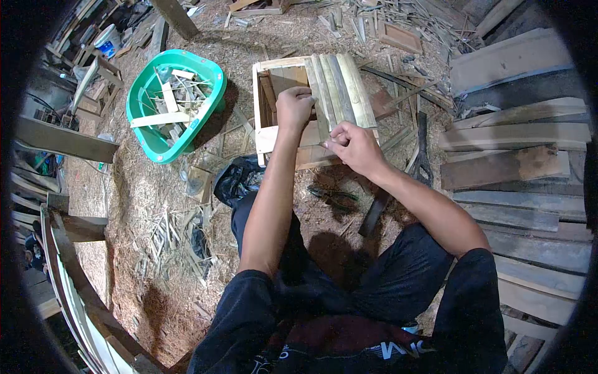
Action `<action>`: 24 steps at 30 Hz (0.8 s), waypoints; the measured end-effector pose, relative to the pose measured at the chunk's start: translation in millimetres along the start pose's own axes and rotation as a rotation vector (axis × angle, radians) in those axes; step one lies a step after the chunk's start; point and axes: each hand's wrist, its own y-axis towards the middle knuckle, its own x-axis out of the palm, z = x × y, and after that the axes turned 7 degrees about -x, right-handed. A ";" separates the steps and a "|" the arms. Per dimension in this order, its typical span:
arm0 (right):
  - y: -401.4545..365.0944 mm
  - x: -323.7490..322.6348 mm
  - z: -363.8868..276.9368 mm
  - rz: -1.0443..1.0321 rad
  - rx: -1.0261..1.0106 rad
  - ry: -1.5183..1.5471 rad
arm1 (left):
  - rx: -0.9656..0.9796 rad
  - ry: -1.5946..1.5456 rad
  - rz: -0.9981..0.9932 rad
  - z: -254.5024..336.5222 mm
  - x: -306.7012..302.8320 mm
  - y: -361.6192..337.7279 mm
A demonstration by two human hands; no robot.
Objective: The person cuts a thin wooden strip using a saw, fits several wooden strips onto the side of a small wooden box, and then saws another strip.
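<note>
A wooden box [265,134] stands on the ground in front of me. Several slats [342,87] lie side by side over its right part, while the left part of its top is open. My left hand [294,111] is curled closed above the open part, at the edge of the slats; whatever its fingers hold is hidden. Lower down, my right hand [356,148] pinches with thumb and forefinger by the near end of the slats. I cannot make out what is in the pinch. On the ground between box and legs lies a pair of pliers [334,197].
A green basin [215,70] with wood scraps sits at the left. Beside my left knee is a black plastic bag [238,179]. Stacked boards [511,134] line the right side. Wood shavings and offcuts cover the ground. A post [174,17] rises at the back.
</note>
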 end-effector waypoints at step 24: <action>11.0 -1.6 6.9 0.111 -0.386 -0.203 | -0.041 0.148 -0.090 12.6 -4.2 -9.8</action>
